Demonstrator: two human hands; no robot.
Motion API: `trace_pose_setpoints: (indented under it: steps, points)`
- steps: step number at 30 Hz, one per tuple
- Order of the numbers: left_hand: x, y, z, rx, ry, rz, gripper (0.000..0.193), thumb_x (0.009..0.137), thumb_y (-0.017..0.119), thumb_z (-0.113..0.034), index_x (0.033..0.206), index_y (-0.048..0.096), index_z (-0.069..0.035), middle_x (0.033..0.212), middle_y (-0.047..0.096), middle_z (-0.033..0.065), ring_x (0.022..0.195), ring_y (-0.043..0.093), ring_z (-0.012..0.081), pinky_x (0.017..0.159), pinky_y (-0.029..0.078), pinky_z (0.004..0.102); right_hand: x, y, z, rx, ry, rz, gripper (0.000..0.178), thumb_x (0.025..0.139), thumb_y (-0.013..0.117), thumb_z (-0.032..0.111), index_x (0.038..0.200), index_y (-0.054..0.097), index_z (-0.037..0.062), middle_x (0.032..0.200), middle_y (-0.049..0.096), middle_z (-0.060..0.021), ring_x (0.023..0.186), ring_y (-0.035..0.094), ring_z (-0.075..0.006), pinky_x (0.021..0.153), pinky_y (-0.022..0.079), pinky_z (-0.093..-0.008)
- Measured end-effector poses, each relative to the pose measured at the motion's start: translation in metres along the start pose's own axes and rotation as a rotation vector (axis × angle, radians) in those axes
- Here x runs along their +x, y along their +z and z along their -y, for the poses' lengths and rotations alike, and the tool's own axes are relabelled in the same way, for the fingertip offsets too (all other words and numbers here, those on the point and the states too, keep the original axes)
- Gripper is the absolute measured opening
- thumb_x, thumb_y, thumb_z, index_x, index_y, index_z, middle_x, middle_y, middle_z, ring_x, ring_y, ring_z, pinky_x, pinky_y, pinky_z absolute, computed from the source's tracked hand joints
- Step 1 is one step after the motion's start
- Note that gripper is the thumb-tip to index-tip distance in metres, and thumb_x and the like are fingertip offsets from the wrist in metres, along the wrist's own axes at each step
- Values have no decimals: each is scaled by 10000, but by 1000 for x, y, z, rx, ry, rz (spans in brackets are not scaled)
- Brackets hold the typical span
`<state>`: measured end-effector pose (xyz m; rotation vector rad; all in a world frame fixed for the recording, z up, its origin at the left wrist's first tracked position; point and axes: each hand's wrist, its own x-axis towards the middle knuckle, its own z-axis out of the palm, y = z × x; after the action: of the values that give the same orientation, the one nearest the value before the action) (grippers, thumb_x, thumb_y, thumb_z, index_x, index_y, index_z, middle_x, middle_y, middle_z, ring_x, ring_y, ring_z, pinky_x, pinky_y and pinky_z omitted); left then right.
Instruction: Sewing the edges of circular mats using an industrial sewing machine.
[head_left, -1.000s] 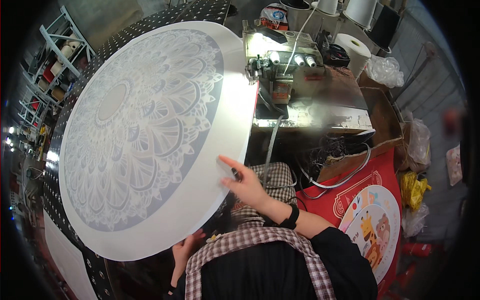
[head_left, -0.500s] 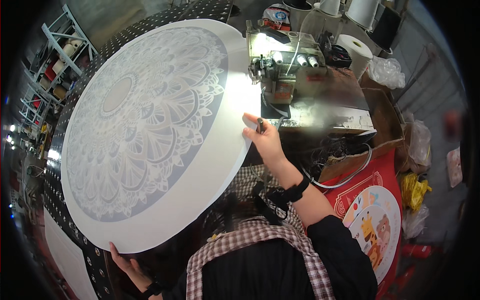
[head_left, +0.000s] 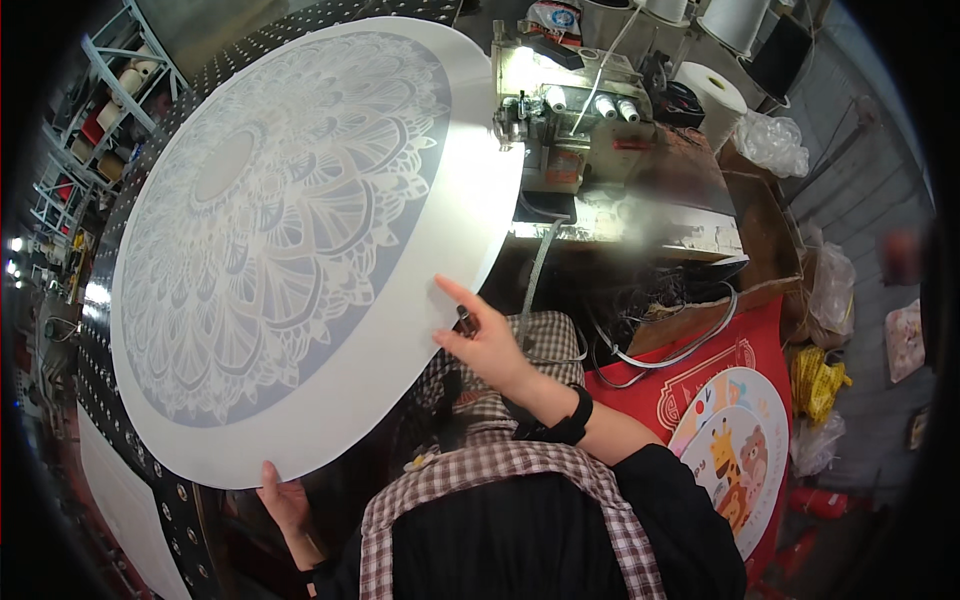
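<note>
A big round white mat with a grey-and-white mandala pattern lies tilted before me, its far right rim at the lit head of a sewing machine. My right hand is over the mat's near right edge, index finger stretched onto the white border, thumb near the rim. Tucked in that hand is a small dark rod-like tool, its kind unclear. At the near rim, my left hand has one finger up against the edge and its fingers apart; it holds nothing I can see.
White thread cones stand behind the machine. Right of it are a cardboard box and a red sheet with round animal-printed pieces. Beneath the mat is a dark studded table; shelving stands far left.
My right hand has slid toward me and left along the mat's edge, away from the machine. My left hand has shifted slightly right along the near rim. The mat has turned a little.
</note>
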<state>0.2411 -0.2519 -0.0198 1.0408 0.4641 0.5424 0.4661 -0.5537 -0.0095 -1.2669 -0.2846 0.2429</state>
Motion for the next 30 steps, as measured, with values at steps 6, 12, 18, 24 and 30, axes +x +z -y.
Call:
trace_pose_setpoints:
  steps: [6,12,18,24,30]
  points:
    - [-13,49,29,107,6,-58,299,880,502,-114,1157,452,-12,1045,565,100,887,589,191,674,515,302,-17,16,-2,11,11,69,636,780,580,-41,1354,323,55,1162,512,-50,930,496,-82,817,404,-207]
    - [-16,26,50,139,-215,240,311,894,480,-173,1152,452,1,980,589,134,847,614,242,674,519,341,-5,3,-6,16,0,-45,522,792,553,-45,1292,415,20,1076,566,-60,916,523,-88,807,421,-219]
    - [-1,5,-27,-444,112,271,498,920,420,-325,1295,345,-5,1254,454,189,1176,436,286,1001,343,432,21,-20,13,31,19,-103,478,794,536,-54,1261,437,-19,1046,575,-70,886,535,-86,784,435,-220]
    - [21,-23,-42,81,39,-224,473,881,531,-189,1256,364,45,1213,491,134,1100,501,213,928,426,355,47,-41,29,-49,35,-193,450,782,548,-30,1226,473,-38,1080,575,-60,881,524,-61,791,417,-197]
    - [-1,20,-9,88,93,-219,384,890,517,-167,1175,433,76,1132,541,138,1005,560,229,836,486,342,43,-44,26,-42,-66,-318,451,789,545,-34,1232,460,-37,1052,582,-71,896,542,-81,785,430,-208]
